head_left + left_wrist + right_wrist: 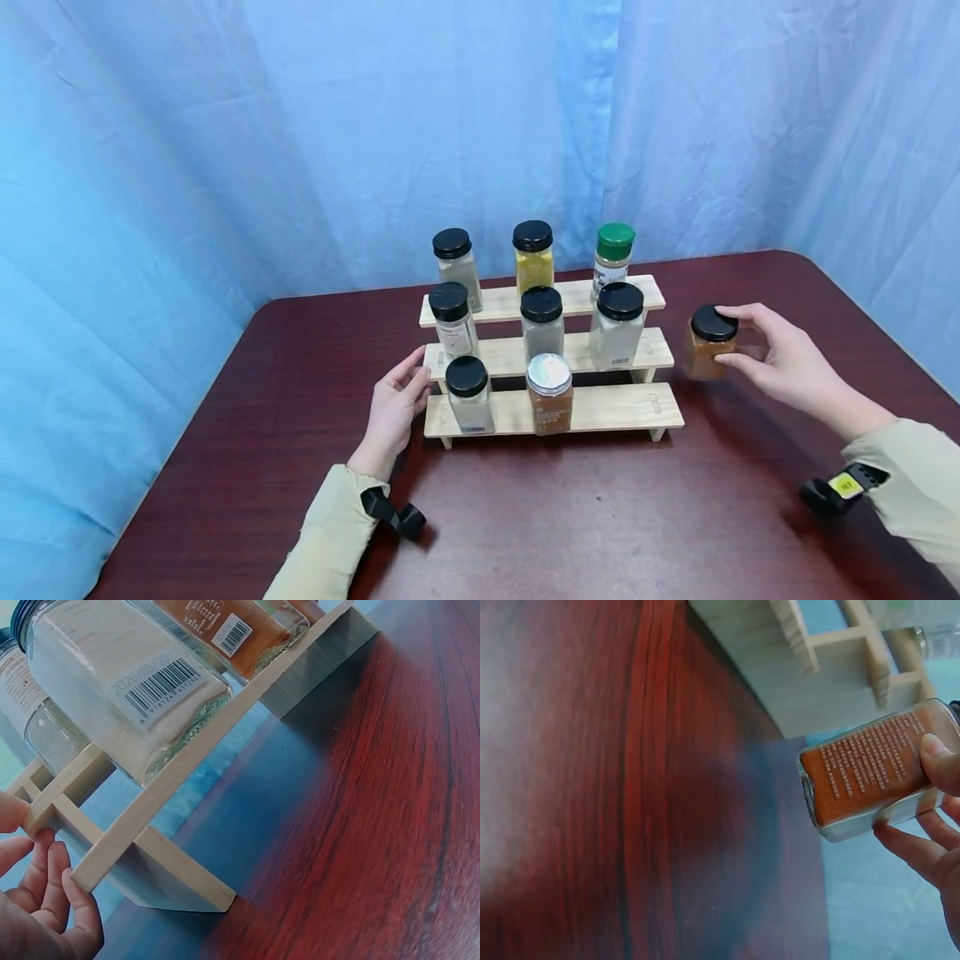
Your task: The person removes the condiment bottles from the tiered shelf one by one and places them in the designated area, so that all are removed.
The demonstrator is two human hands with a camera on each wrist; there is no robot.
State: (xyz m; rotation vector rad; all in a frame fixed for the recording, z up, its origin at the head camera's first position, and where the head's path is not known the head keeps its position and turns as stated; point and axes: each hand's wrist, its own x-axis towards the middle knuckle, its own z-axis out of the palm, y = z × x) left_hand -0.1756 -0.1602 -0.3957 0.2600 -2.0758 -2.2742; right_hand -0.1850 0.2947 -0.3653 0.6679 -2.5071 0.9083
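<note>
a: head view first. what's the right hand (787, 358) got?

b: the brown jar (702, 357), black lid on top, pinched between thumb and fingers, parted only as far as the jar's width. it's just right of the wooden rack (611, 408), apart from it.

a: and the left hand (392, 410)?

b: at the rack's left end. the top tier has a yellow jar (534, 268) between a grey one and the green-lidded jar (613, 250); three black-lidded jars line the middle tier. on the bottom, the pale jar (471, 408) stands left of the silver-lidded jar (551, 404).

a: left wrist view?

b: thumb and fingertips close on the end of a shelf, with other fingers by the bottom shelf's corner. the pale jar's barcode faces out.

a: right wrist?

b: the brown jar shows printed writing, thumb on one face, fingers along another, the table (630, 825) beyond.
</note>
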